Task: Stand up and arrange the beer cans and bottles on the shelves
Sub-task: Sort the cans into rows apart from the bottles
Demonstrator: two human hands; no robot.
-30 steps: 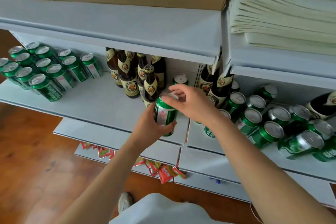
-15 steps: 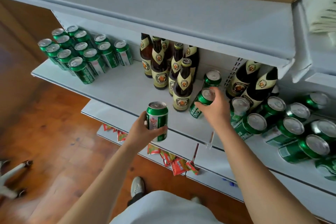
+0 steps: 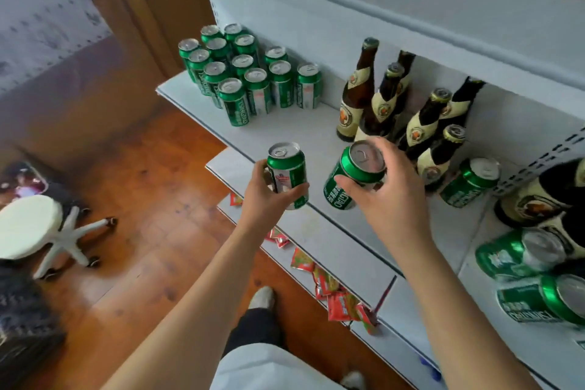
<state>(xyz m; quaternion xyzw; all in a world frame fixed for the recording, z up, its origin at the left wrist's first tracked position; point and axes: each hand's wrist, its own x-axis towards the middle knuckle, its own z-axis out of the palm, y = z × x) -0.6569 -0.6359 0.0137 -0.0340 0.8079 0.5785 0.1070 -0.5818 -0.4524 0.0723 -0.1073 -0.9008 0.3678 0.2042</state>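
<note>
Left hand [image 3: 264,191] grips an upright green can [image 3: 287,175] by its side, off the shelf [image 3: 316,139] edge; right hand [image 3: 387,187] grips a second can [image 3: 354,179] near its top, tilted over the shelf; standing cans [image 3: 250,73] beyond the left hand; bottles [image 3: 395,104] behind the right.

Eighteen green cans [image 3: 235,103], at least seven bottles [image 3: 356,95].

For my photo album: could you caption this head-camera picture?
Each hand, left hand and right hand, grips a green beer can before a white shelf.
</note>
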